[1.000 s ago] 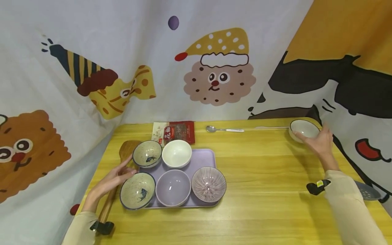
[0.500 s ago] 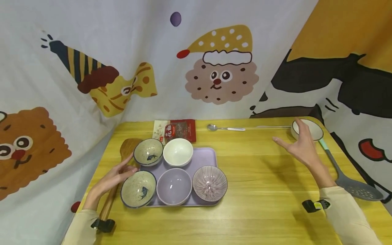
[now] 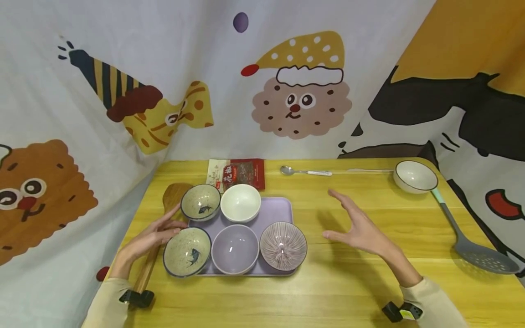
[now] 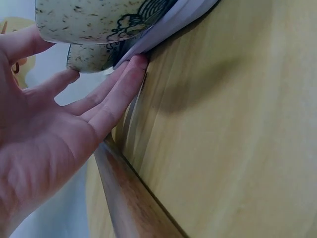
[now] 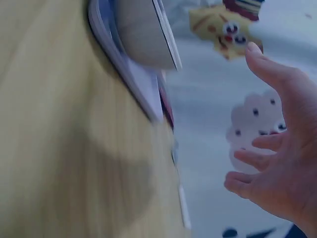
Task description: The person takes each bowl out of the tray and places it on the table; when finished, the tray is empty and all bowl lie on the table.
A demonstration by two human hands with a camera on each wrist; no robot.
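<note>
My left hand (image 3: pixel 151 234) is at the left end of a lilac tray (image 3: pixel 275 207). In the left wrist view its fairly straight fingers (image 4: pixel 116 96) reach the tray's edge, and its thumb lies against a speckled bowl with a fish (image 3: pixel 187 251). Behind that bowl sits a second speckled fish bowl (image 3: pixel 200 202). The tray also bears a white bowl (image 3: pixel 240 203), a lilac bowl (image 3: pixel 235 249) and a striped bowl (image 3: pixel 283 246). My right hand (image 3: pixel 362 228) hangs in the air right of the striped bowl, fingers spread, holding nothing.
A cream bowl with a dark rim (image 3: pixel 416 176) stands at the far right, beside a grey slotted turner (image 3: pixel 484 255). A wooden spatula (image 3: pixel 147 269) lies under my left hand. At the back are a red spice packet (image 3: pixel 246 173), a spoon (image 3: pixel 305 171) and a thin pale utensil (image 3: pixel 369 170).
My right hand has let go of the cream bowl at the far right and moved left and nearer, toward the tray. My left hand stays by the tray.
</note>
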